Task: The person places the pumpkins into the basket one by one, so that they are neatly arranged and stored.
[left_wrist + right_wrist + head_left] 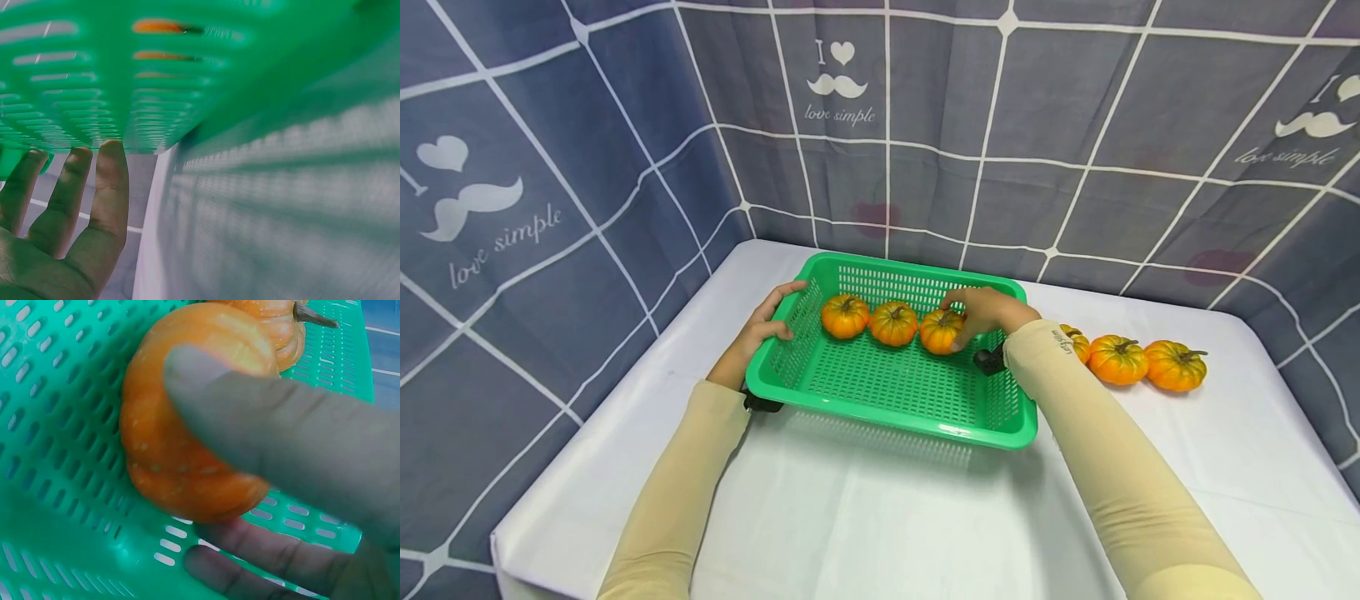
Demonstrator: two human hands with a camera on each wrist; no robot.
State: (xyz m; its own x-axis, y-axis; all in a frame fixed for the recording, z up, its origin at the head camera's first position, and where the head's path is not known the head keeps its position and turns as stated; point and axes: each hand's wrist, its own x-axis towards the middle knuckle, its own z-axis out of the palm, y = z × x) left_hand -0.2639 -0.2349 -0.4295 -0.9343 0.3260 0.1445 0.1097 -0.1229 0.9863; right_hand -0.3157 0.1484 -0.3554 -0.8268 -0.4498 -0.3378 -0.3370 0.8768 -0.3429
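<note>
A green plastic basket (880, 414) with slotted walls and floor stands on the table. My left hand (751, 340) grips its left rim; in the left wrist view, the fingers (109, 187) touch the outer side. Three small orange pumpkins form a row inside: a left pumpkin (845, 317), a middle pumpkin (893, 324) and a right pumpkin (938, 333). My right hand (988, 310) reaches over the right rim and holds the right pumpkin. In the right wrist view, the thumb (250, 419) lies across that pumpkin (181, 444), with other fingers beneath its far side.
Outside the basket to the right, three more pumpkins (1117, 360) sit in a row, the nearest partly behind my right sleeve (1097, 433). White cloth covers the table (880, 525). A grey checked curtain (940, 108) hangs behind and along both sides.
</note>
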